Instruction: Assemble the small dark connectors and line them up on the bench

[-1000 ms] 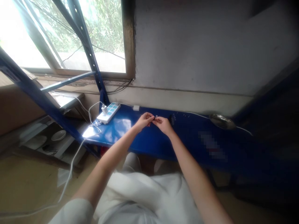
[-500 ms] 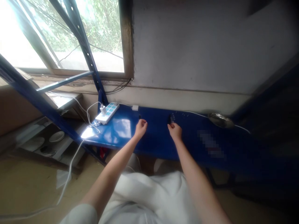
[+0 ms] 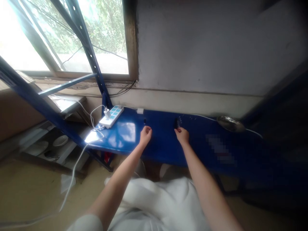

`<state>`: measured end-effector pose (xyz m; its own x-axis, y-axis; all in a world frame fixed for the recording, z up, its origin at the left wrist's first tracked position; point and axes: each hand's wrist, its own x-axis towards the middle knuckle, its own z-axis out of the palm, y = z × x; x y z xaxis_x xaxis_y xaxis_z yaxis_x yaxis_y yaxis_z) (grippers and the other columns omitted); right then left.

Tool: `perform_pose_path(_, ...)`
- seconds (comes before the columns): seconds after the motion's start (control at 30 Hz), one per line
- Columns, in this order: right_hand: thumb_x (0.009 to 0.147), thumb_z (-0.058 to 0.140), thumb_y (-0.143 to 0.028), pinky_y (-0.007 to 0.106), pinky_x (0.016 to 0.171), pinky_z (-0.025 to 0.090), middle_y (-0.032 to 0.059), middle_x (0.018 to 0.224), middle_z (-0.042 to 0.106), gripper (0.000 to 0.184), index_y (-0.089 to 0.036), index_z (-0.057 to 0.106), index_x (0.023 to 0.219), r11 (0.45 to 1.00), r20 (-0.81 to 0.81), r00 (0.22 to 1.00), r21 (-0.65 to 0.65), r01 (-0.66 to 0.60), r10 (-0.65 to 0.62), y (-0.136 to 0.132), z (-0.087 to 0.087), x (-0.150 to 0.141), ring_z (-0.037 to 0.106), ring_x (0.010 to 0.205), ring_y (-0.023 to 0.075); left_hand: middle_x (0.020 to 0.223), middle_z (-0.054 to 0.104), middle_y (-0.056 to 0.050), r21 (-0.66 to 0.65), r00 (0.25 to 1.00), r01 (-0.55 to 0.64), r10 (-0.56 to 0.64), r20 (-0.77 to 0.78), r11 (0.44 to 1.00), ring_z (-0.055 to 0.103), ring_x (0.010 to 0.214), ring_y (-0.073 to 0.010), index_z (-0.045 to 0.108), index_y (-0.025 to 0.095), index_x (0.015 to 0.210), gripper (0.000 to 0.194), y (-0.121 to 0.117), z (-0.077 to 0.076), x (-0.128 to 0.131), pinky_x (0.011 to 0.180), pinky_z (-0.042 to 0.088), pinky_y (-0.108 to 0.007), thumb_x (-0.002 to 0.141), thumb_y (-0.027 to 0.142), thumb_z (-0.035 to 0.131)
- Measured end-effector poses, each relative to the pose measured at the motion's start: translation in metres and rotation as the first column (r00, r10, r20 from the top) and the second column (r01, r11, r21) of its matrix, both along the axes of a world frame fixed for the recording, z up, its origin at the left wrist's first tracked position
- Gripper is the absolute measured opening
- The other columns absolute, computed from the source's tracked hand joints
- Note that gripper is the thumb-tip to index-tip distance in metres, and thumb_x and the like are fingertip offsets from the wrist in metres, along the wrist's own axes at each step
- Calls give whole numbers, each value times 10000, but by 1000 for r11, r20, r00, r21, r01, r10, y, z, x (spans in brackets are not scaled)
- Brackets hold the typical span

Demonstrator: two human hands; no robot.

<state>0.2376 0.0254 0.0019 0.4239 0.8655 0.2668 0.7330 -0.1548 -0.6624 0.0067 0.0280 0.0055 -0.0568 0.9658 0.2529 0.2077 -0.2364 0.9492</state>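
My left hand (image 3: pixel 145 136) is over the blue tabletop (image 3: pixel 161 146), thumb and fingers pinched together. What they hold, if anything, is too small to make out. A short, thin dark piece (image 3: pixel 144 121) shows just beyond these fingers. To the right, my right hand (image 3: pixel 182 136) is also closed in a pinch, its fingertips at the near end of a small dark object (image 3: pixel 176 123). Small clear bits (image 3: pixel 179 121) lie against that object. I cannot tell whether the right fingers grip it or only touch it.
A white power strip (image 3: pixel 112 116) with a plugged-in charger (image 3: pixel 107 113) is at the table's left end. A white adapter (image 3: pixel 140 111) sits near the back edge. A shiny metal dish (image 3: pixel 230 124) stands at the right, near a white cable. Blue uprights (image 3: pixel 90 54) rise at the left.
My left hand has drawn back slightly toward me, so more of the thin dark piece shows beyond it. My right hand remains at the dark object. The view has shifted a little.
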Motion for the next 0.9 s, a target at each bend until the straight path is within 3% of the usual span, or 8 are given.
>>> perform_pose_path(0.33,737,542,-312,258,587,400,79,778,668,191,-159,647,782,998,23,1000,-63,0,2,4,4,1,588,680,182,605,502,33,-16,1000,-7,7,3,1000,478,552,-84,544,175,809,100,-1,0,-1,546,407,-196,725,219,514)
perform_pose_path(0.47,697,561,-213,265,610,420,74,745,663,133,-153,645,782,996,22,1000,-83,-15,16,10,-1,8,594,673,175,598,499,34,-20,1000,-12,12,-6,1000,474,541,-83,544,174,799,91,-1,1,-1,533,403,-195,725,217,513)
perform_pose_path(0.57,648,563,-143,264,600,427,75,702,658,115,-150,646,727,996,17,999,-79,43,-41,15,-4,16,596,648,174,600,503,33,-25,1000,-13,13,-8,1000,474,538,-83,542,176,797,87,-2,1,-2,526,400,-195,726,216,511)
perform_pose_path(0.7,601,600,-176,264,568,425,77,633,646,58,-153,646,628,992,-2,993,-51,119,-120,20,-3,22,592,606,179,593,494,37,-25,1000,-8,7,-5,1000,472,530,-83,531,178,800,90,-2,0,-2,523,394,-196,734,228,497)
perform_pose_path(0.9,574,618,-201,273,553,426,76,596,637,67,-154,656,604,981,-27,987,-120,153,-157,23,2,23,597,589,193,596,485,37,-5,999,-42,42,-7,999,467,533,-84,521,175,806,91,-2,0,-2,537,385,-200,734,219,486)
